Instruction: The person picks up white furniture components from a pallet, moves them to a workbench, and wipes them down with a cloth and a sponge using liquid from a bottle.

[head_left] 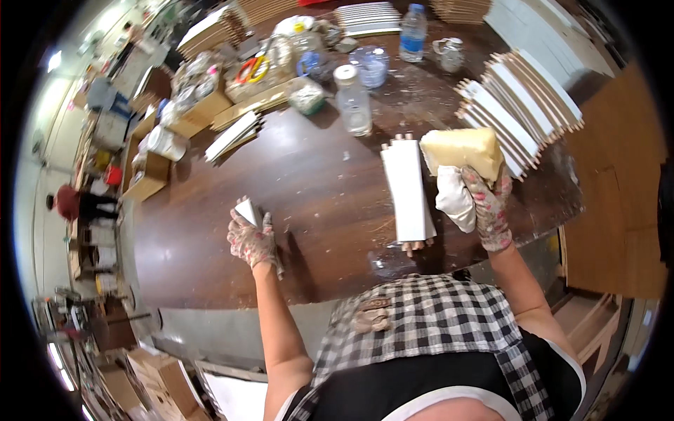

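My right hand (484, 207), in a flowered glove, grips a pale yellow sponge block (462, 151) together with a white cloth (455, 200), held just right of a stack of white panels (407, 189) lying on the dark wooden table (309, 175). My left hand (251, 238), also gloved, rests on the table at the left and holds a small white piece (247, 210). The two hands are well apart, with the panel stack between them.
A fanned pile of white wood-edged panels (519, 105) lies at the right. Plastic bottles (353, 99), a jar (372, 67), cardboard boxes (196, 112) and clutter fill the table's far side. A person in red (74, 203) stands far left. Cartons (154, 379) sit on the floor.
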The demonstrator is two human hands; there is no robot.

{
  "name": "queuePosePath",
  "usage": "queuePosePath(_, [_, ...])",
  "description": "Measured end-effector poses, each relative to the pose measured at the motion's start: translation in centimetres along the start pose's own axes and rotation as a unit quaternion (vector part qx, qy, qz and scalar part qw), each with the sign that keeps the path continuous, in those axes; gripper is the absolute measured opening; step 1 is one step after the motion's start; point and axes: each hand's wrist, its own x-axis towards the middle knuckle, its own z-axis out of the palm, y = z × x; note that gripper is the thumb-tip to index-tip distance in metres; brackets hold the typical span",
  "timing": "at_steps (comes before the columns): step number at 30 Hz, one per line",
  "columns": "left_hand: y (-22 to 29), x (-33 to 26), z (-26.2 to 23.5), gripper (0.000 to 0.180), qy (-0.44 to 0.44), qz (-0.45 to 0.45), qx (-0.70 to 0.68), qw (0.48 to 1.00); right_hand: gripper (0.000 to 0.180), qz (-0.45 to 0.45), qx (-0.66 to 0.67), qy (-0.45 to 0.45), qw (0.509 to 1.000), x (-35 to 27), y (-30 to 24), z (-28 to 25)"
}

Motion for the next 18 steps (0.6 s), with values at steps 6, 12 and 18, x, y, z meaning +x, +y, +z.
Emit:
queuePosePath(6, [15.9, -8.2, -4.5, 0.088, -0.034, 0.374, -0.295, 0.879, 0.048, 0.013, 0.054, 0.071, 0.996, 0.4, -1.2, -2.5])
queuePosePath(12, [19.4, -10.0, -4.9, 0.103, -0.25, 0.315, -0.398, 0.825, 0.048, -0.131, -0.065, 0.077, 0.986, -1.0, -2.6, -4.8])
queuePosePath(18, [15.8, -8.9, -5.9, 0.039, -0.485, 0.003, -0.704, 0.518, 0.053, -0.032, -0.061, 0.076, 0.995, -1.7, -2.4, -3.9])
